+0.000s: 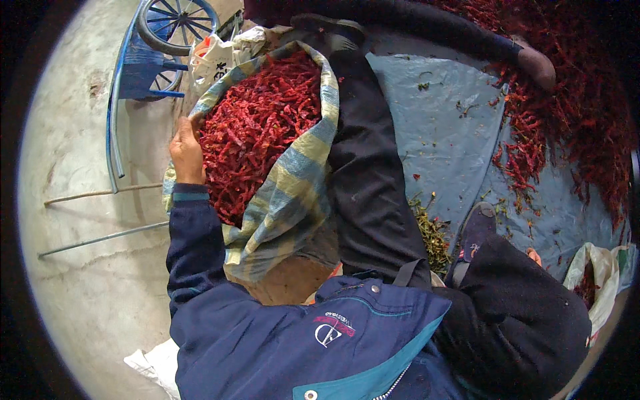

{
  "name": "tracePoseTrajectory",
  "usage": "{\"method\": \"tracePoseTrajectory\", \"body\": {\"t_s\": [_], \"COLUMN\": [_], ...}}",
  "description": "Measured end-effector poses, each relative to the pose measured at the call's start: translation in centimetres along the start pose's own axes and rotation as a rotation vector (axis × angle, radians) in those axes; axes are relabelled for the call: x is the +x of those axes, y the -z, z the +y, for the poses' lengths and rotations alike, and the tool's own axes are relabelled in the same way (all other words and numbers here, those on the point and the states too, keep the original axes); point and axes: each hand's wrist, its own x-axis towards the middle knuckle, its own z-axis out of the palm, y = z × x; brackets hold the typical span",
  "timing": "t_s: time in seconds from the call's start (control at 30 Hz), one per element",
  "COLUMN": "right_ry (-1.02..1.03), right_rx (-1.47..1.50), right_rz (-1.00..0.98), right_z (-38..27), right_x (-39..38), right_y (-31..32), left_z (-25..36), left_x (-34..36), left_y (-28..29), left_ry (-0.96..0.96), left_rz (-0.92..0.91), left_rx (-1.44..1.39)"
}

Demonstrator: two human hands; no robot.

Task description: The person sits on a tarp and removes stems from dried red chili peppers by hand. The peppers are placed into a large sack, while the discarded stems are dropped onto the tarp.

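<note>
My left hand (187, 155) grips the left rim of a blue-and-yellow striped woven sack (293, 170), its fingers hooked over the edge. Dried red chillies (267, 107) fill the sack's wide mouth. It stands against my outstretched left leg. My right hand cannot be made out clearly: only a small skin-coloured patch shows past my bent right knee, and its fingers are hidden.
A blue cart with a spoked wheel (177, 23) stands at the far left. Chilli plants (573, 100) heap on a blue-grey sheet (433, 120) at right, near another person's foot (537, 67). Stems (432, 240) lie between my legs; a white bag (600, 273) sits right.
</note>
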Motion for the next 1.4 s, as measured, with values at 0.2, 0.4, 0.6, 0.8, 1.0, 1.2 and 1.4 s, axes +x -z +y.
{"method": "tracePoseTrajectory", "body": {"t_s": [0.2, 0.4, 0.6, 0.8, 1.0, 1.2, 1.4], "right_ry": [-0.135, -0.227, -0.188, 0.045, 0.632, 0.502, 0.746], "right_rx": [-0.221, 0.115, 0.136, -0.285, -0.738, -0.830, -0.860], "right_rz": [0.228, 0.206, 0.210, 0.078, 0.068, 0.066, -0.004], "right_z": [-1.0, -4.8, -6.4, -10.1, -13.1, -11.4, -12.3], "right_x": [-0.5, -1.7, -2.8, 2.9, 10.4, 12.3, 10.2], "right_y": [0.5, -4.0, -4.0, -6.9, -11.0, -12.5, -11.9], "left_z": [0.5, -8.2, -14.9, -15.6, -6.1, 3.7, 8.7], "left_x": [-4.8, -2.3, 4.4, 5.3, 1.2, -3.9, -18.5], "left_y": [-7.8, -6.0, -7.5, -5.8, -5.9, -10.8, -26.4], "left_ry": [-0.708, -0.752, -0.571, -0.536, -0.458, -0.744, -0.744], "left_rz": [-0.322, -0.396, -0.384, -0.509, -0.655, -0.506, -0.915], "left_rx": [0.870, 1.366, 1.345, 1.419, 1.097, 0.887, 0.326]}}
